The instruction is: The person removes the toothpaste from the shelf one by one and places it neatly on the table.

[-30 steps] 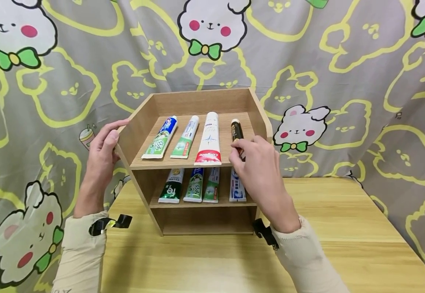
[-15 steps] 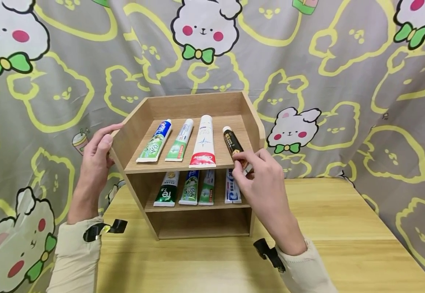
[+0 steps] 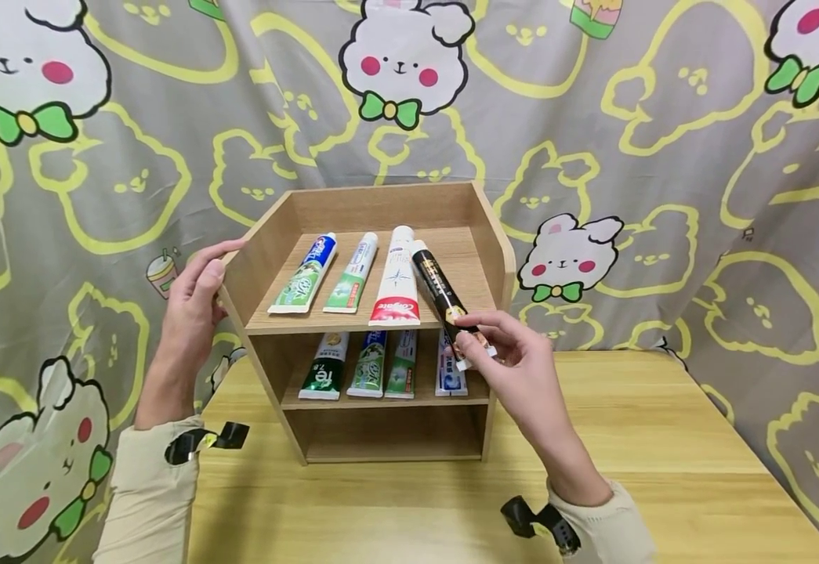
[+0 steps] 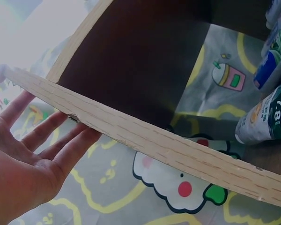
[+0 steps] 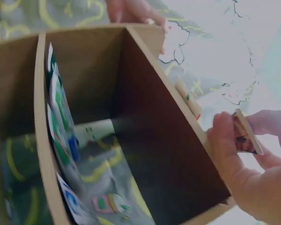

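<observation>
A small wooden shelf stands on the table. My right hand pinches the flat bottom end of a black toothpaste tube between thumb and fingers. That tube lies slanted, its cap end towards the white and red Colgate tube, its bottom end past the top board's front edge. Further left on this board lie a green and white toothpaste tube and a blue and green one. My left hand rests against the shelf's left side panel; in the left wrist view its fingers touch the panel's outer face.
On the middle board lie several more toothpaste tubes, among them a dark green one at the left and a blue and white one at the right. The yellow wooden table extends around the shelf. A patterned curtain hangs behind.
My right hand has drawn the black toothpaste tube forward past the board's edge, and its cap end has swung left towards the Colgate tube. My left hand stays at the side panel.
</observation>
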Demonstrator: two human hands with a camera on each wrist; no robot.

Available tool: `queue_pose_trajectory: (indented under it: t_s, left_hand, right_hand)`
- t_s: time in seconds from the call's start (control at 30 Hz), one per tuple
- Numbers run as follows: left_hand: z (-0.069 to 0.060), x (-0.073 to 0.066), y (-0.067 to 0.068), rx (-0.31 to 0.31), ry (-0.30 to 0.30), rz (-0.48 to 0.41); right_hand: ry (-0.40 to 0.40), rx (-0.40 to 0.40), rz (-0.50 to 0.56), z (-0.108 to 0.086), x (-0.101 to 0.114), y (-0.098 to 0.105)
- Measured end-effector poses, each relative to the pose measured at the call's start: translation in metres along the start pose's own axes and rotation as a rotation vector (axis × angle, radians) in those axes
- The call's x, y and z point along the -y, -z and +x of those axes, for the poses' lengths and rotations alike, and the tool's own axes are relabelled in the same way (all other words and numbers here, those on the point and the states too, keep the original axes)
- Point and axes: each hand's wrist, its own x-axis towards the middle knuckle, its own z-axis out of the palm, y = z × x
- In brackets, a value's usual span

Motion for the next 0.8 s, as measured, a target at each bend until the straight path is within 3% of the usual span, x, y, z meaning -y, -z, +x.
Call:
queue_pose_trajectory:
  t_s: [0.17, 0.3, 0.5, 0.8]
  left_hand:
    - [0.000, 0.001, -0.001, 0.008, 0.005, -0.004]
    - [-0.001, 0.000, 0.000, -0.001, 0.003, -0.002]
    - [-0.001, 0.001, -0.001, -0.006, -0.001, -0.004]
    - [-0.001, 0.002, -0.002, -0.025, -0.001, -0.023]
  right_hand:
    - [-0.041, 0.045, 0.213, -0.004, -0.005, 0.001]
    - [-0.046, 0.083, 0.273, -0.006, -0.005, 0.003]
    - [0.000, 0.158, 0.260, -0.012, -0.008, 0.009]
    - [0.104, 0.145, 0.165, -0.019, -0.016, 0.025]
